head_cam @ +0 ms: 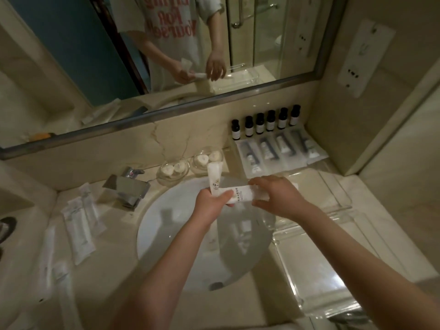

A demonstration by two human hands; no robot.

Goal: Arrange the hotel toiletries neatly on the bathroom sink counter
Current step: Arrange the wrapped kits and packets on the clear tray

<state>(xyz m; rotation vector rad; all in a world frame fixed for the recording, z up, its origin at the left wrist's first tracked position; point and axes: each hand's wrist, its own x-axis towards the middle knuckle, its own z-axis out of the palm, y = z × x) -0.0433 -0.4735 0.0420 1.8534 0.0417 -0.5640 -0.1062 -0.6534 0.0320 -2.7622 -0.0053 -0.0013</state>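
Currently | room: sink basin (166, 236) open below, faucet (126, 186) left, clear tray (338, 207) right | your left hand (210, 203) grips two white sachets (240, 196) | your right hand (276, 195) pinches one's end

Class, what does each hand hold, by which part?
The left hand grips the upright white packet by its lower end and the crosswise packet by its left end; the right hand holds its right end.

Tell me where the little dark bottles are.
In the head view, the dark bottles stand in a row against the back wall, right of the sink, behind the flat packets.
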